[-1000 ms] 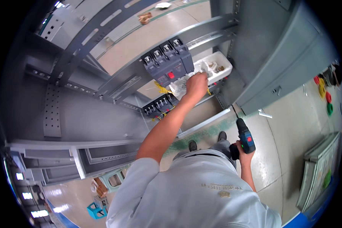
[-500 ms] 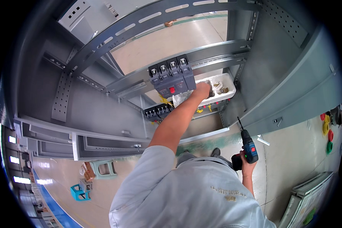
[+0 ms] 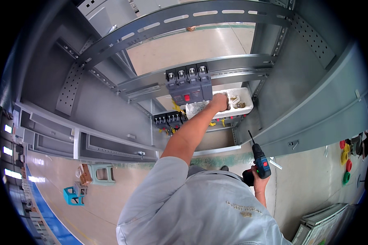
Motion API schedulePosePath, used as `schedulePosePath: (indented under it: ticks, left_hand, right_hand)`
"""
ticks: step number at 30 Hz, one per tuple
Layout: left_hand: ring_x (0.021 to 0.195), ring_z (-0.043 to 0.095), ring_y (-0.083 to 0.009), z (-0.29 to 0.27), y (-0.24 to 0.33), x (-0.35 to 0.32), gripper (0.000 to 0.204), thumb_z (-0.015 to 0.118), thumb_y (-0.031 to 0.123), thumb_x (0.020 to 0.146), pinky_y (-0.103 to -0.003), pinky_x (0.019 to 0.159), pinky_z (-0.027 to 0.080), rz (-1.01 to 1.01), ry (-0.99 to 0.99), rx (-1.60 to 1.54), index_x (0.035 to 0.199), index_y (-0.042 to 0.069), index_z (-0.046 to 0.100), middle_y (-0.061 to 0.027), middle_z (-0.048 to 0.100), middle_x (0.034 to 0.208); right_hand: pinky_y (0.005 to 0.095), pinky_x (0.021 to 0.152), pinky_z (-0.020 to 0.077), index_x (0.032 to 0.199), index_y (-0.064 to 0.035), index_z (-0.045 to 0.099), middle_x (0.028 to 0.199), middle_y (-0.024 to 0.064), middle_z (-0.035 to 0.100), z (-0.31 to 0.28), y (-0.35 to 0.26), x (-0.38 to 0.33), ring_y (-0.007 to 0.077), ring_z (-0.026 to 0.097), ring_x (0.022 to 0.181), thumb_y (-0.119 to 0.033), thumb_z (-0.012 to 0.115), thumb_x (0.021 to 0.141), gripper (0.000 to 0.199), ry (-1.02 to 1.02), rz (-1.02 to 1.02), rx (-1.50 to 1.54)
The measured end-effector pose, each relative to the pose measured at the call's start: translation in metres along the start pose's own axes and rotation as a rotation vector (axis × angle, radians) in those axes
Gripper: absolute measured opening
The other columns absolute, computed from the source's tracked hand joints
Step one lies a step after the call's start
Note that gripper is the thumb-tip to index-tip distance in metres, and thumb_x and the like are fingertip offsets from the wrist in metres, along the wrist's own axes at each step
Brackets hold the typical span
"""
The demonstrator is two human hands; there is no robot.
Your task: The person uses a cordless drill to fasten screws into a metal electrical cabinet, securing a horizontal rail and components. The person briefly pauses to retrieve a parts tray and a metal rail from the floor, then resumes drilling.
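My left hand (image 3: 220, 102) reaches into a white foam box (image 3: 245, 94) of small hardware; its fingertips are down inside and hidden. Brass-coloured fasteners (image 3: 238, 105) lie in the box's right compartment, and a clear bag of small metal parts (image 3: 195, 108) in its left one. Just left of the hand, a large dark grey circuit breaker (image 3: 190, 90) with a red button is on the cabinet's crossbar. Low at my right side, my right hand (image 3: 259, 183) is wrapped round the grip of a black and blue cordless drill (image 3: 261, 161), its long bit pointing up toward the cabinet.
The grey metal cabinet frame (image 3: 184, 18) surrounds the work, with an open door (image 3: 315, 118) at right. Smaller breakers (image 3: 167, 119) with yellow tags sit lower. Plastic stools (image 3: 102, 173) stand on the floor at left; coloured tape rolls (image 3: 345, 157) and stacked panels (image 3: 321, 222) are at right.
The view has shifted a little. My left hand stays in the foam box, and the drill stays in my right hand, slightly further left and lower in the picture.
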State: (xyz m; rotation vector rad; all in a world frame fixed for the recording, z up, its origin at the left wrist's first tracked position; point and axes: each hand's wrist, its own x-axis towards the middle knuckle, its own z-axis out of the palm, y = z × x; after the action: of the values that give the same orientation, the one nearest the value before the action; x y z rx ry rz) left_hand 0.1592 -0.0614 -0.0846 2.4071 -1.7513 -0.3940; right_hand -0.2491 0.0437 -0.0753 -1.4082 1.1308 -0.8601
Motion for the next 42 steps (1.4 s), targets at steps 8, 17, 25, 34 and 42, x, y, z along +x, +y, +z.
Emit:
schedulePosePath:
  ticks: [8, 17, 25, 34, 42]
  left_hand:
    - [0.091, 0.066, -0.0393, 0.006, 0.003, -0.009, 0.014, 0.061, 0.004, 0.075, -0.048, 0.082, 0.053, -0.064, 0.164, -0.107, 0.083, 0.006, 0.073, -0.02, 0.069, 0.091]
    - [0.075, 0.068, -0.0255, -0.056, 0.043, -0.113, 0.015, 0.061, 0.013, 0.093, -0.038, 0.068, 0.055, 0.036, 0.193, -0.71, 0.096, -0.002, 0.061, -0.0165, 0.066, 0.086]
    - [0.065, 0.058, -0.0111, -0.055, -0.006, -0.227, 0.009, 0.063, 0.014, 0.097, -0.026, 0.06, 0.049, -0.115, 0.269, -2.006, 0.098, 0.005, 0.065, -0.0035, 0.066, 0.082]
    - [0.061, 0.043, -0.0083, -0.068, -0.09, -0.285, 0.014, 0.061, 0.024, 0.099, -0.024, 0.056, 0.036, -0.175, 0.497, -2.352, 0.096, 0.011, 0.061, 0.0018, 0.052, 0.073]
    - [0.078, 0.063, -0.0145, -0.088, -0.168, -0.266, 0.017, 0.066, 0.024, 0.096, -0.029, 0.07, 0.053, -0.315, 0.967, -2.106, 0.095, 0.009, 0.058, -0.0064, 0.066, 0.087]
  right_hand:
    - [0.0303, 0.082, 0.0519, 0.106, -0.0011, 0.068, 0.098, 0.0049, 0.071, 0.004, 0.002, 0.001, 0.0132, 0.064, 0.087, 0.001, 0.073, 0.079, 0.027, -0.094, 0.033, -0.026]
    - [0.0306, 0.079, 0.0527, 0.106, 0.0, 0.068, 0.092, 0.0058, 0.07, 0.024, -0.027, -0.006, 0.0146, 0.067, 0.081, 0.001, 0.071, 0.081, 0.025, -0.183, 0.01, 0.097]
    - [0.0314, 0.082, 0.0522, 0.107, -0.0025, 0.069, 0.101, 0.0062, 0.071, 0.074, -0.063, -0.015, 0.0146, 0.066, 0.087, -0.004, 0.074, 0.082, 0.026, -0.505, 0.048, 0.2]
    - [0.031, 0.086, 0.0514, 0.108, -0.0043, 0.068, 0.102, 0.0036, 0.07, 0.165, -0.093, -0.031, 0.0133, 0.065, 0.094, -0.009, 0.078, 0.082, 0.028, -0.709, 0.0, 0.212]
    - [0.0279, 0.081, 0.0524, 0.113, -0.0004, 0.065, 0.097, 0.0056, 0.071, 0.272, -0.122, -0.057, 0.0098, 0.065, 0.085, -0.007, 0.082, 0.078, 0.04, -0.472, -0.324, 0.074]
